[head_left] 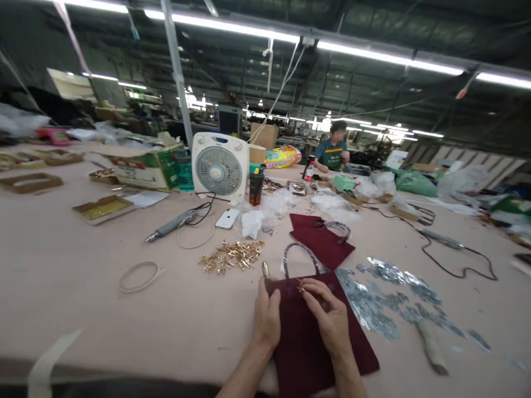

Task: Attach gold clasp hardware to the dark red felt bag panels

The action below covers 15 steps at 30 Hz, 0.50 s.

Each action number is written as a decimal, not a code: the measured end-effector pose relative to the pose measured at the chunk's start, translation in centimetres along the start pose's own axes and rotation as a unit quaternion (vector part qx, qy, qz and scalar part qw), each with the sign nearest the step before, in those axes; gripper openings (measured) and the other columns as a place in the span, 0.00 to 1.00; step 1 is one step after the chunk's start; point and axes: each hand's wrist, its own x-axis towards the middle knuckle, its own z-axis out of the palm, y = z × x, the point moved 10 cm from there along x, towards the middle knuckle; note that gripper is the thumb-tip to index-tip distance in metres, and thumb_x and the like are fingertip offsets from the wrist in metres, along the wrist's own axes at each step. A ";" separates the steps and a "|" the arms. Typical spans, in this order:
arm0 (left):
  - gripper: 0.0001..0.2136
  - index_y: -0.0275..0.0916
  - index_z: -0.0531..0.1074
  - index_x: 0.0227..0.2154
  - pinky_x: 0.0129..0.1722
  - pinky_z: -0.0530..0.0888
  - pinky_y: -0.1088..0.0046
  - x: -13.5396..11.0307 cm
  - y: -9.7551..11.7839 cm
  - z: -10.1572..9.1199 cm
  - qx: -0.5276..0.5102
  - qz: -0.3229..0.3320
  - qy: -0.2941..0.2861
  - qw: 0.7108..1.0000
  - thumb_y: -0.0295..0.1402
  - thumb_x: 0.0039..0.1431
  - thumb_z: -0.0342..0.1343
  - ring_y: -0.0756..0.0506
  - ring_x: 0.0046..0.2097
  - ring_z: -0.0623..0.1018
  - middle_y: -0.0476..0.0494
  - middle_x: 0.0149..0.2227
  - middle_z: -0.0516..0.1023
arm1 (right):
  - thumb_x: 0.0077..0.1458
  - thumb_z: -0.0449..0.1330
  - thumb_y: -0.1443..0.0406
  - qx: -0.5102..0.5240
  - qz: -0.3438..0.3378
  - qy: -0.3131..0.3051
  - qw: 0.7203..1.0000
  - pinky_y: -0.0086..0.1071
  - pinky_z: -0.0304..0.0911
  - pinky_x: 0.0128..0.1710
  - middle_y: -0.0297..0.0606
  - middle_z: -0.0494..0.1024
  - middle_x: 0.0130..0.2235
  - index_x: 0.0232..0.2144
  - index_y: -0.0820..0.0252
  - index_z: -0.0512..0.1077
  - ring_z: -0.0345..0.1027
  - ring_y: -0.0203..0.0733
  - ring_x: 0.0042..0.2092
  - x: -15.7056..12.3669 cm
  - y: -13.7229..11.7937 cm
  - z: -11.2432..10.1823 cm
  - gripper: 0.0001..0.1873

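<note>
A dark maroon bag panel (307, 342) with a wrapped handle (299, 247) lies at the table's front, under both hands. My left hand (267, 318) is closed on the panel's upper left edge, thumb on top. A shiny gold metal piece (265, 270) shows just past its fingertips; whether the fingers touch it I cannot tell. With thumb and fingers, my right hand (329, 315) pinches a small gold metal fitting (300, 286) at the panel's top edge, below the handle. Farther back, another maroon panel (319, 237) with a handle lies flat.
Left of the panel is a pile of gold fittings (232, 256). Flat silver metal plates (377, 304) spread to the right, near a pale rod-like tool (431, 345). Corded power screwdrivers (170, 225), a phone (227, 218) and a box fan (219, 166) stand or lie beyond. A person (332, 149) sits across.
</note>
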 end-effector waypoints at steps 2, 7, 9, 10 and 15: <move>0.16 0.39 0.69 0.53 0.59 0.71 0.60 -0.3 -0.1 0.1 -0.043 0.015 -0.014 0.999 0.37 0.67 0.47 0.39 0.55 0.77 0.38 0.52 0.79 | 0.60 0.67 0.58 -0.047 -0.019 0.003 0.999 0.38 0.72 0.50 0.44 0.82 0.46 0.36 0.56 0.81 0.76 0.48 0.50 -0.9 0.2 0.3 0.08; 0.21 0.39 0.67 0.61 0.68 0.63 0.60 -0.6 0.1 0.4 -0.051 0.006 -0.038 0.998 0.38 0.69 0.46 0.40 0.65 0.71 0.37 0.60 0.75 | 0.60 0.68 0.58 -0.091 -0.039 0.003 0.995 0.38 0.74 0.48 0.43 0.81 0.42 0.41 0.57 0.78 0.77 0.46 0.44 -2.0 1.2 1.5 0.10; 0.23 0.37 0.66 0.63 0.71 0.60 0.60 -0.6 -0.1 0.3 -0.044 -0.012 -0.027 0.999 0.40 0.70 0.47 0.41 0.68 0.68 0.36 0.63 0.73 | 0.61 0.67 0.58 -0.077 -0.020 0.003 0.997 0.38 0.75 0.46 0.43 0.81 0.44 0.48 0.58 0.76 0.78 0.45 0.43 -2.3 1.8 1.6 0.15; 0.23 0.37 0.66 0.64 0.71 0.60 0.60 -0.5 -0.1 0.4 -0.045 -0.017 -0.029 0.998 0.41 0.71 0.47 0.41 0.68 0.68 0.36 0.64 0.73 | 0.61 0.67 0.58 -0.076 -0.016 -0.001 0.997 0.38 0.76 0.45 0.44 0.81 0.45 0.49 0.58 0.76 0.78 0.45 0.43 -2.4 1.9 1.6 0.17; 0.22 0.38 0.72 0.59 0.65 0.69 0.61 -0.2 0.3 1.2 -0.065 -0.013 -0.060 0.996 0.43 0.72 0.47 0.41 0.60 0.77 0.39 0.57 0.81 | 0.63 0.65 0.59 -0.128 -0.058 -0.023 0.990 0.43 0.73 0.54 0.43 0.84 0.46 0.45 0.55 0.81 0.78 0.49 0.49 -2.7 0.9 1.7 0.10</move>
